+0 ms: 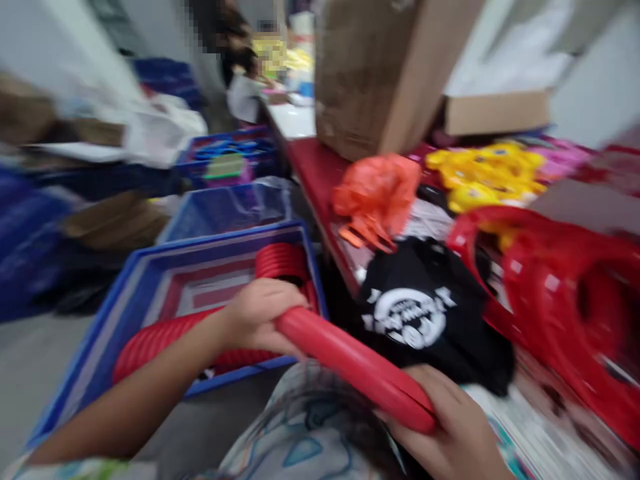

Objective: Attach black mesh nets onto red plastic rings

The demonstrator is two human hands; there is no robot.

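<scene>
Both my hands grip one red plastic piece (350, 363), a long rounded bar that runs from the middle of the view down to the right. My left hand (257, 317) is closed around its upper end, above a blue crate (150, 280). My right hand (450, 427) is closed around its lower end, near the table's front edge. Stacks of similar red pieces (285, 263) lie in the crate just beyond my left hand. The whole view is smeared by motion.
A red table (320, 180) holds a black printed bag (425, 313), an orange plastic bag (377, 190), yellow toys (483, 173), a pile of red plastic parts (565, 293) and a cardboard box (385, 73). More blue crates (225, 210) stand on the floor at left. Another person (235, 60) is at the far end.
</scene>
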